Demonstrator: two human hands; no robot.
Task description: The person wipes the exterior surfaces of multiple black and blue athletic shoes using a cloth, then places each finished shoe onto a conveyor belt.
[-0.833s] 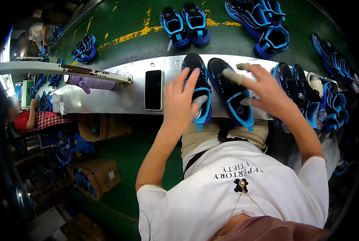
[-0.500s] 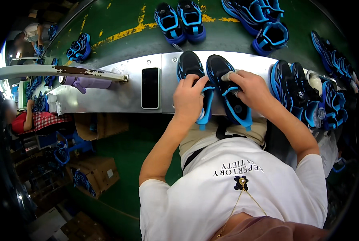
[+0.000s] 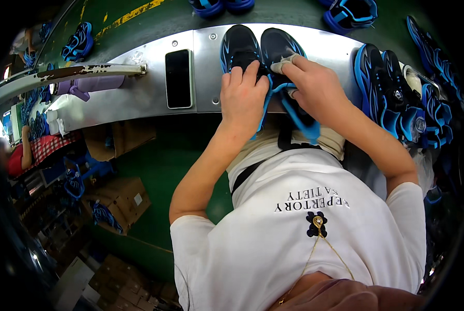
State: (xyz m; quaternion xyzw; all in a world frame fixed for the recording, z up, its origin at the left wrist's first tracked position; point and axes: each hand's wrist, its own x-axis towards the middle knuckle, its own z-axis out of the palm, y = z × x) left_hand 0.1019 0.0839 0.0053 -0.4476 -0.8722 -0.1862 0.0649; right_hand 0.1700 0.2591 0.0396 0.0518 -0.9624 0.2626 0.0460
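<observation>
Both hands, spread above the shoes in the earlier frame, have come down on them; the view has tipped too, so the table stands higher. Phone (image 3: 178, 79) taken as landmark: left shoe (image 3: 240, 44) just right of it, right shoe (image 3: 278, 44) next beyond, side by side. Long axes run roughly parallel, toes away from the person, heels toward the lap, past the table's near edge. Each shoe has its nearer hand: left hand (image 3: 245, 98) bent over the left shoe's lacing, fingertips touching, whether gripping cannot be told; right hand (image 3: 317, 83), pale covers on some fingertips, pinched at the right shoe's throat, exact part hidden. Metal table (image 3: 208, 62), bright and riveted, carries phone and pair. Left of the phone: purple bottle (image 3: 94, 84), worn white rail (image 3: 66, 73), and farther off a co-worker in checked cloth (image 3: 48, 147). Well right of the phone, another pair of shoes (image 3: 368, 78). Below and left of the phone, cardboard box (image 3: 123, 202) by green floor (image 3: 190, 171).
</observation>
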